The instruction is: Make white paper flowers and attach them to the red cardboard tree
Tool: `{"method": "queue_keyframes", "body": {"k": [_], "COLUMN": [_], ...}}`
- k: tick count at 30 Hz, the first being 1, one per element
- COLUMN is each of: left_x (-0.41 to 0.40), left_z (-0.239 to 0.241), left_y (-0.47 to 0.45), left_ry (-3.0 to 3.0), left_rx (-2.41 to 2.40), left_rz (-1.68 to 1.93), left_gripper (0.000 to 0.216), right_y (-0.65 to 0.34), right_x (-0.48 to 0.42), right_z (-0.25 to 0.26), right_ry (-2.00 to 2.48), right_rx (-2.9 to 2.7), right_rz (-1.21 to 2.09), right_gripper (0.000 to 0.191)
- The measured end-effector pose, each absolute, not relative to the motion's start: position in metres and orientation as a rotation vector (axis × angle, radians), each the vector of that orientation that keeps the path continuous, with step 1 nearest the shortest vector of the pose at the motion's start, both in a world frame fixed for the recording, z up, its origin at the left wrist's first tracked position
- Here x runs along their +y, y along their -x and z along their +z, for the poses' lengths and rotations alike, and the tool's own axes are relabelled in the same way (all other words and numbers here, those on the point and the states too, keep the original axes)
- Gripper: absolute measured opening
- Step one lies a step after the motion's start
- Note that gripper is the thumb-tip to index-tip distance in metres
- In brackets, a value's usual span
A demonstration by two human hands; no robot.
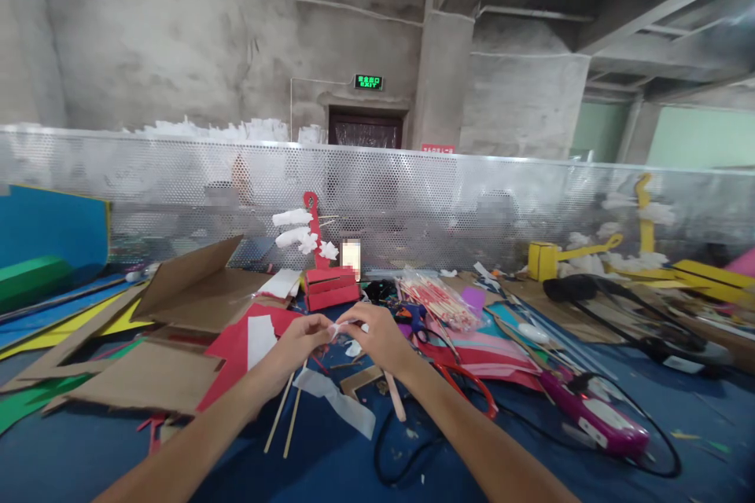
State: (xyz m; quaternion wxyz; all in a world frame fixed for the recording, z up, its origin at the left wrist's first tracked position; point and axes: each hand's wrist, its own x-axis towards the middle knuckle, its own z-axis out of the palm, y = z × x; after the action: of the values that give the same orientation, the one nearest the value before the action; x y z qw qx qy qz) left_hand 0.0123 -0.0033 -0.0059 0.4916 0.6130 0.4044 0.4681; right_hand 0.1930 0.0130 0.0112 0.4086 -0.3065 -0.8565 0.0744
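Note:
Between the fingertips of my left hand (307, 338) and my right hand (374, 334) is a small white piece of paper or tissue (336, 329), pinched from both sides. Its exact shape is hard to make out. Below my left hand, two thin wooden sticks (292, 424) point toward me; whether that hand holds them is unclear. A crumpled white strip (339, 402) hangs or lies beside them. Under my right wrist is a pale wooden-looking handle (395, 399). Just beyond my hands stands a red paper model (331, 288) with white fluffy shapes on its upright.
Cardboard pieces (133, 377) and red paper (236, 346) lie on the left. To the right are a bag of red-tipped sticks (440, 299), red-handled scissors (487, 401), a purple corded device (602, 420) and yellow models (543, 261). A perforated metal screen (401, 204) stands behind.

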Motion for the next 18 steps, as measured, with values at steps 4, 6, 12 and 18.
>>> {"method": "queue_keyframes", "body": {"k": [4,6,12,18], "left_x": [-0.0024,-0.0032,-0.0059,-0.0052], "left_z": [-0.0057,-0.0045,-0.0024,-0.0035], "left_y": [-0.012,-0.0119,-0.0121,-0.0124], "left_ry": [-1.536,-1.564,-1.602,-1.568], "left_rx": [0.962,0.96,0.985,0.984], "left_rz": [1.129,1.137,1.142,1.149], "left_gripper": [0.035,0.035,0.035,0.038], "right_y": [-0.1925,-0.1919,-0.1914,-0.1935], "right_x": [0.0118,0.0111,0.0131,0.0164], "right_z": [0.0119,0.0119,0.0102,0.0091], "right_ry": [0.774,0.783,0.791,0.764], "right_rx": [-2.131,-2.111,-2.113,-2.171], "right_rz": [0.231,0.256,0.276,0.191], "right_gripper": [0.014,0.013,0.012,0.013]}}
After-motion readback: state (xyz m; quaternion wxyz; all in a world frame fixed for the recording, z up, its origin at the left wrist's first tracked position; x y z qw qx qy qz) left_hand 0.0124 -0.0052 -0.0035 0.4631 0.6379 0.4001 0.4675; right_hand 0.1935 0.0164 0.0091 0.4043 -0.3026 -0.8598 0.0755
